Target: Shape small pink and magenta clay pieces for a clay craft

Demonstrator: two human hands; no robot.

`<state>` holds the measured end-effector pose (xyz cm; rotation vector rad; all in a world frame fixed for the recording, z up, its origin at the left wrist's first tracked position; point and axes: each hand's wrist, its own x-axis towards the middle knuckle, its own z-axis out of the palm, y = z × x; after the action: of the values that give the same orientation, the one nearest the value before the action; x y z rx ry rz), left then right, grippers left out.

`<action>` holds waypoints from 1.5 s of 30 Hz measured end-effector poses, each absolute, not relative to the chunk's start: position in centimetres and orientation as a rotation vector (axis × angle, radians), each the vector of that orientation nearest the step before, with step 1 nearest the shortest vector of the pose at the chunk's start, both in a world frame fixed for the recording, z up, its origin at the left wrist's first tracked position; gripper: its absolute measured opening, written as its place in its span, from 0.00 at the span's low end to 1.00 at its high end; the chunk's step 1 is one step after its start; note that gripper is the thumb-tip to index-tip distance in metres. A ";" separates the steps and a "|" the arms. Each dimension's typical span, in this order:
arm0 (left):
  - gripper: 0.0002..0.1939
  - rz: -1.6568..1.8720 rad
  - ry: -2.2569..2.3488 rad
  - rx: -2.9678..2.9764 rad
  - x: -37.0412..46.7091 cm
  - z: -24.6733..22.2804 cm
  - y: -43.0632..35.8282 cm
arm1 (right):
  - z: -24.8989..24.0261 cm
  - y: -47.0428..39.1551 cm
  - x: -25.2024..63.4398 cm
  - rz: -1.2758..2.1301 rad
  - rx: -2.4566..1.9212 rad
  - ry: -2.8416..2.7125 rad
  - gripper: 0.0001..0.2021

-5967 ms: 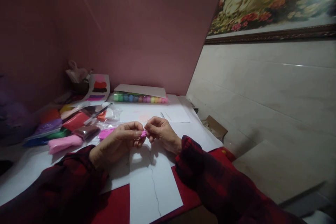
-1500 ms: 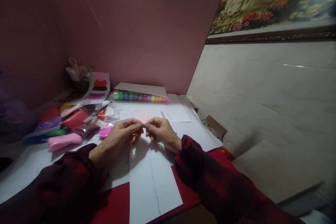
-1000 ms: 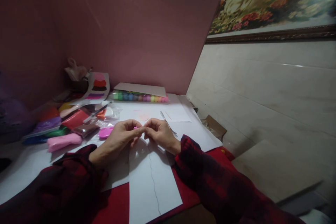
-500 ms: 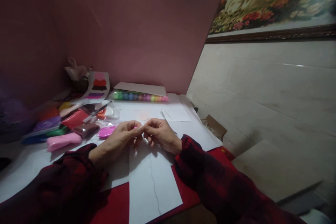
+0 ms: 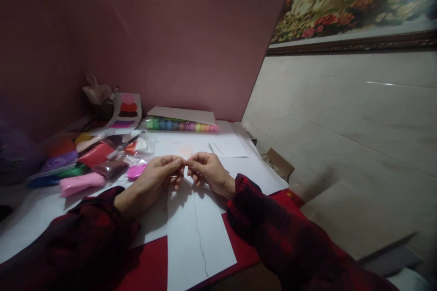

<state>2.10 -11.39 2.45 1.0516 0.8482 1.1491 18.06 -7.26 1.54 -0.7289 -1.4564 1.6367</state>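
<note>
My left hand (image 5: 160,173) and my right hand (image 5: 210,173) meet fingertip to fingertip above a white sheet of paper (image 5: 191,236). Both are closed in a pinch on a tiny bit of pink clay, now almost wholly hidden by the fingers. A wavy line is drawn down the sheet below them. Left of my left hand lies a bright magenta pack of clay (image 5: 135,171). Just beyond the fingertips, a pale orange round patch (image 5: 186,150) shows on another paper. A pen (image 5: 210,148) rests past my right hand.
Several bags of coloured clay (image 5: 97,154) are heaped at the left. A clear pack of coloured balls (image 5: 182,125) lies at the back under a white sheet. A pink panel (image 5: 170,41) stands behind. An open cardboard box (image 5: 280,163) sits right of the red-covered table (image 5: 150,266).
Both hands have shifted their fingers slightly, with the tips still together. The pink bit that showed at my left fingers is now hidden. The things on the table have not moved.
</note>
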 end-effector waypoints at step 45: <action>0.10 1.176 0.799 1.012 1.7 2.3 -11.0 | 1.6 -8.1 18.3 0.906 -0.750 -1.790 0.09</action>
<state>1.75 -11.02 2.28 1.0120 0.7988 1.1761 18.28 -8.11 1.64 -0.7505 -1.7899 0.9062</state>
